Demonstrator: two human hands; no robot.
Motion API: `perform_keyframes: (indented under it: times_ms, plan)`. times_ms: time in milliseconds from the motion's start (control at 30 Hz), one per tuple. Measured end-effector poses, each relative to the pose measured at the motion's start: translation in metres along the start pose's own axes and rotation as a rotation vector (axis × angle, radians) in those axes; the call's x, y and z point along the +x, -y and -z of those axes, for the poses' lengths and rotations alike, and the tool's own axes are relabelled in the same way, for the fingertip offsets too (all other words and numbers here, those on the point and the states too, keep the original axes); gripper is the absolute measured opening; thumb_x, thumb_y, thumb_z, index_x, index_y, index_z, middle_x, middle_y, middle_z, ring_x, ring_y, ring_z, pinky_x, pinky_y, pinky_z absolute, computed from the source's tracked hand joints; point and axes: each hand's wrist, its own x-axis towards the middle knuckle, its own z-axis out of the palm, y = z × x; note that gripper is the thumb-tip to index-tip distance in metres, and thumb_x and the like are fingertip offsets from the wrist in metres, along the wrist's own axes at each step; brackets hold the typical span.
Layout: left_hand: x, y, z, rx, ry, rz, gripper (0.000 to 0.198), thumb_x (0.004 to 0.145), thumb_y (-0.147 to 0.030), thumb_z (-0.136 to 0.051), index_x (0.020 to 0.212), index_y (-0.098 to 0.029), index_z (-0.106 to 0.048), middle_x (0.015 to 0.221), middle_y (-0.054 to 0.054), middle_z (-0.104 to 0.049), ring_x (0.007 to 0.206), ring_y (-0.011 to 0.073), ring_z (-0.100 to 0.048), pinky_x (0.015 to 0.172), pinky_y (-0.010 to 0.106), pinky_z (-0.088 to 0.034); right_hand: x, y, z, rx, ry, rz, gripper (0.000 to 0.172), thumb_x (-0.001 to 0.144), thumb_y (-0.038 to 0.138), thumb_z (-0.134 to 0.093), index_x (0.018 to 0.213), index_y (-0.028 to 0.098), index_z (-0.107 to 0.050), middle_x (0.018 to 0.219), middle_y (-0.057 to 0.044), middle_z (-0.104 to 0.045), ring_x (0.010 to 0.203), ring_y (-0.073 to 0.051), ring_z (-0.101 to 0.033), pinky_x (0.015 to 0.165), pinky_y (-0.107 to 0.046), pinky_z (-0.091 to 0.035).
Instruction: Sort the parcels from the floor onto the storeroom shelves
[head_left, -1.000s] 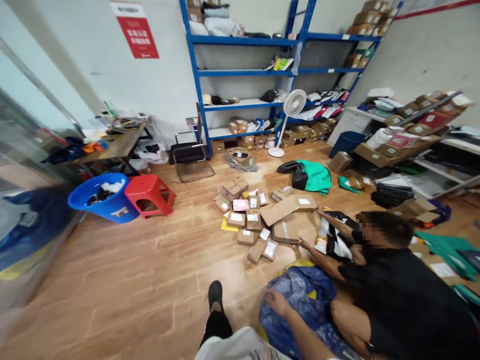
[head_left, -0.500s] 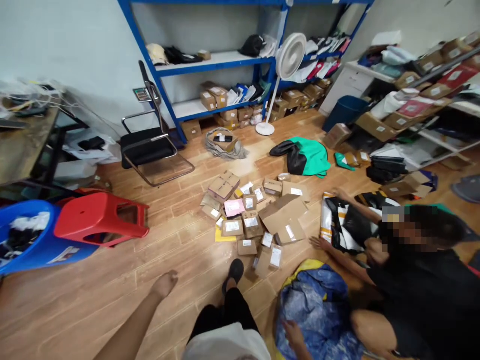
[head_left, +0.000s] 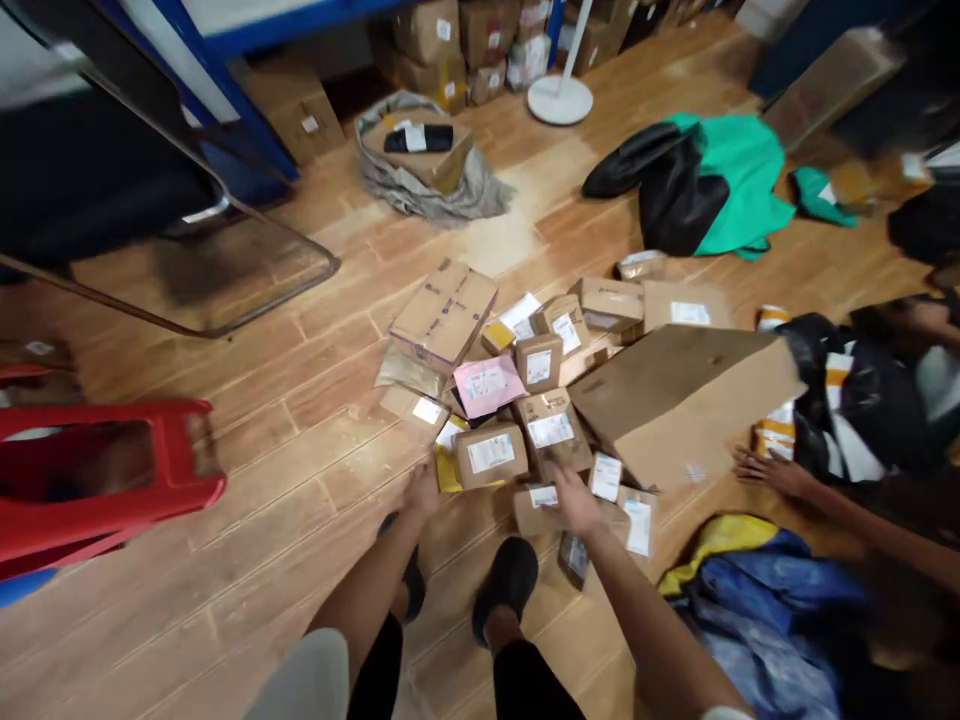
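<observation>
My left hand (head_left: 421, 490), smeared by motion, is low at the near left side of the parcel pile, beside a yellow envelope (head_left: 448, 470). Its fingers are not clear. My right hand (head_left: 576, 502) reaches over the near edge of the pile, fingers stretched out, above a small brown box (head_left: 534, 510); whether it touches the box I cannot tell. Around the hands lie a labelled box (head_left: 491, 455), another brown box (head_left: 551, 430), a pink parcel (head_left: 489, 385) and a large open carton (head_left: 682, 400). No parcel shows in either hand.
At right, a co-worker's hand (head_left: 776, 472) rests near black and white parcels, with a blue and yellow sack (head_left: 772, 600) in front. A red stool (head_left: 112, 480), a metal-framed chair (head_left: 247, 215), a grey sack (head_left: 480, 190) and a green and black bag (head_left: 739, 190) stand around.
The view has tilted down and moved closer to the pile. Both my hands have come forward to its near edge; before, they were apart, the left a loose fist.
</observation>
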Motion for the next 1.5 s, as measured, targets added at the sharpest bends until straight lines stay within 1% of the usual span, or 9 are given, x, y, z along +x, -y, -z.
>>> perform_keyframes:
  times_ms: [133,300,433,667,833,1000,1167,1333,1500]
  plan:
    - [0.125,0.036,-0.092,0.136,-0.146,0.016,0.101,0.072,-0.029,-0.077,0.154,-0.007,-0.022,0.147,0.028,-0.038,0.134,0.0417,-0.037,0.107,0.051,-0.032,0.131,0.037,-0.11,-0.401,0.128,0.238,0.142,0.043,0.035,-0.095,0.159,0.015,-0.016,0.165,-0.026,-0.007,0.153,-0.043,-0.005,0.123,-0.058,-0.008]
    - [0.194,0.09,-0.144,0.26,-0.262,-0.172,0.096,0.081,-0.039,-0.072,0.159,-0.019,-0.021,0.129,0.019,-0.047,0.123,0.0357,-0.042,0.108,0.048,-0.031,0.197,0.025,-0.174,-0.37,0.117,0.469,0.157,0.034,0.048,-0.097,0.159,0.014,-0.009,0.161,-0.035,-0.009,0.149,-0.052,-0.005,0.121,-0.064,0.004]
    - [0.215,0.119,-0.143,0.379,-0.321,-0.345,0.101,0.073,-0.031,-0.078,0.157,-0.016,-0.025,0.118,0.015,-0.05,0.112,0.0316,-0.047,0.101,0.042,-0.037,0.175,0.013,-0.19,-0.254,0.15,0.535,0.158,0.033,0.048,-0.096,0.16,0.019,-0.005,0.16,-0.035,-0.008,0.147,-0.056,-0.005,0.117,-0.07,0.001]
    - [0.217,0.109,-0.125,0.296,-0.239,-0.421,0.089,0.077,-0.038,-0.071,0.152,-0.012,-0.032,0.128,0.02,-0.048,0.118,0.0343,-0.047,0.103,0.046,-0.039,0.142,0.053,-0.23,-0.166,0.317,0.833,0.146,0.043,0.048,-0.095,0.159,0.027,-0.01,0.161,-0.031,-0.016,0.147,-0.052,-0.018,0.117,-0.071,-0.01]
    - [0.222,0.196,-0.09,0.31,-0.082,-0.836,0.079,0.069,-0.026,-0.07,0.144,-0.019,-0.047,0.144,0.02,-0.04,0.133,0.0389,-0.039,0.112,0.053,-0.033,0.231,0.071,-0.188,-0.105,-0.045,0.563,0.088,0.081,0.039,-0.071,0.155,0.015,-0.03,0.159,-0.024,-0.029,0.146,-0.037,-0.029,0.119,-0.053,-0.027]
    - [0.228,0.27,-0.058,0.413,-0.015,-0.818,0.066,0.078,-0.028,-0.066,0.142,-0.025,-0.051,0.15,0.019,-0.04,0.14,0.0396,-0.036,0.115,0.057,-0.03,0.329,0.055,-0.137,-0.369,-0.181,0.411,0.105,0.069,0.036,-0.084,0.156,0.011,-0.029,0.161,-0.023,-0.026,0.144,-0.045,-0.028,0.116,-0.055,-0.032]
    - [0.22,0.225,-0.065,0.282,-0.23,-0.817,0.06,0.087,-0.039,-0.061,0.144,-0.023,-0.049,0.152,0.017,-0.035,0.145,0.036,-0.026,0.121,0.057,-0.018,0.34,0.03,-0.131,-0.375,-0.212,0.532,0.046,0.095,0.027,-0.057,0.138,0.012,-0.057,0.148,-0.014,-0.053,0.136,-0.03,-0.048,0.111,-0.044,-0.046]
    - [0.21,0.163,-0.072,-0.038,-0.317,-0.54,0.053,0.083,-0.039,-0.062,0.128,-0.011,-0.06,0.121,0.02,-0.053,0.12,0.0355,-0.048,0.106,0.051,-0.041,0.298,0.035,-0.108,-0.053,-0.637,0.663,0.03,0.099,0.024,-0.047,0.115,0.015,-0.071,0.116,-0.012,-0.074,0.109,-0.021,-0.068,0.099,-0.039,-0.056]
    - [0.199,0.102,-0.067,-0.919,0.187,-0.35,0.07,0.092,-0.069,-0.025,0.127,-0.019,-0.06,0.117,0.014,-0.069,0.112,0.0336,-0.061,0.099,0.05,-0.047,0.214,0.054,-0.125,0.203,-0.701,1.007,0.033,0.094,0.017,-0.055,0.126,0.018,-0.063,0.111,-0.009,-0.076,0.108,-0.019,-0.069,0.092,-0.036,-0.06]
